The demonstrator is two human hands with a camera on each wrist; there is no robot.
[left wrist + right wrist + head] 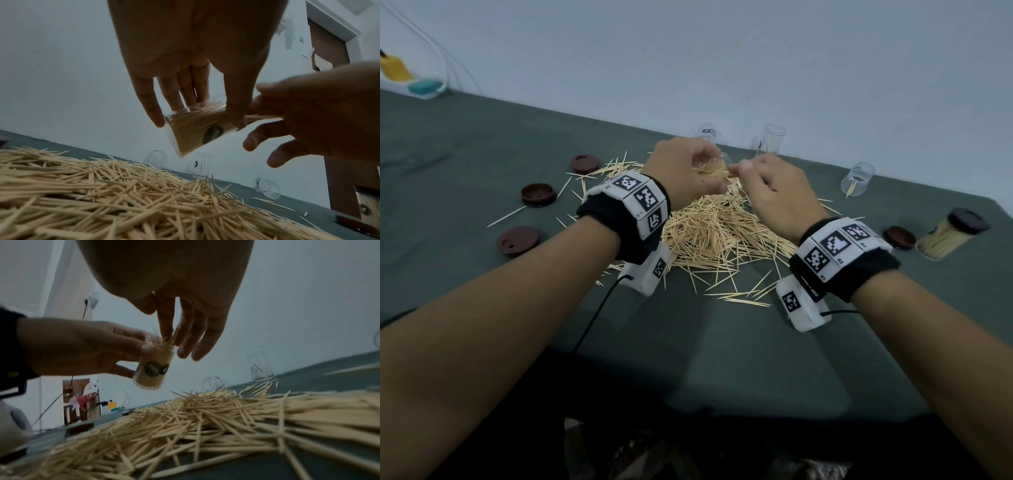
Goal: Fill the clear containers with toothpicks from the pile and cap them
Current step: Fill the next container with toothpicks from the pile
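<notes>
My left hand (688,171) grips a clear container (191,136) packed with toothpicks, holding it tilted above the toothpick pile (715,236). A dark round label shows on the container's side (153,368). My right hand (756,178) is at the container's mouth, where its thumb and forefinger pinch toothpicks (265,117) that stick out of it. In the right wrist view the right fingers (185,340) point down onto the toothpick tips. From the head view the container is mostly hidden between the two hands.
Three brown lids (584,163) (538,194) (517,240) lie left of the pile, and one more lid (899,237) lies to the right. A capped, filled container (952,238) lies at far right. Three near-empty clear containers (707,132) (770,140) (858,178) sit near the wall.
</notes>
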